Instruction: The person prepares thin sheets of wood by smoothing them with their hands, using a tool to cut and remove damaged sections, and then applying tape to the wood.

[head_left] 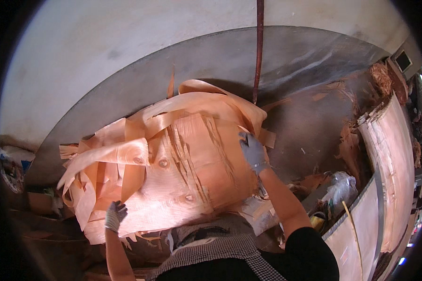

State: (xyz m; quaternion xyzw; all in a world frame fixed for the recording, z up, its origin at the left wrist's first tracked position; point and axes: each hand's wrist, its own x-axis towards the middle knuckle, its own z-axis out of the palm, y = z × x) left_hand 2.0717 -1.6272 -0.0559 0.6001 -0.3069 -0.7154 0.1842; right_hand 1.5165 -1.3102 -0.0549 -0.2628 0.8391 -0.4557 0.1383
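Observation:
A broad, pale orange wood veneer sheet [169,182] with dark knots and long splits lies in front of me. My left hand [116,214], in a grey glove with a white cuff, is closed at the sheet's near left edge. At the right edge, my gloved right hand [253,152] grips the same sheet, its fingers lying over the top face and its thumb not clearly visible. Curled veneer strips [110,153] overlap the sheet on the left, and a large rolled piece [211,100] arches along its far side.
Beyond the veneer rises a white wall with a grey lower band [140,77]. A dark red pipe [259,51] runs down it. On the right stand a stack of veneer sheets [391,164], a pale board [356,229] and clear plastic wrap [341,187]. Wood scraps [349,147] litter the floor.

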